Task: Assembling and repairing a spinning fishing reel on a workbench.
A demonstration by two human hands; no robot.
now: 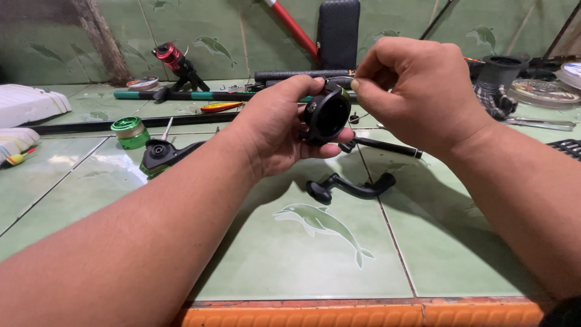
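While the left hand (pixel 275 130) clamps a black reel body (pixel 327 114), the right hand (pixel 417 91) pinches its top edge — grip closed.

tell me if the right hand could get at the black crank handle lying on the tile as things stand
Probably yes. The black crank handle lies bare on the green tiled floor, just below the right hand, nothing covering it. But its fingers are pinched at the black reel body held in the left hand.

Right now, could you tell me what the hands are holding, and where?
The left hand grips a black reel body around its side; the right hand pinches something small at its top edge.
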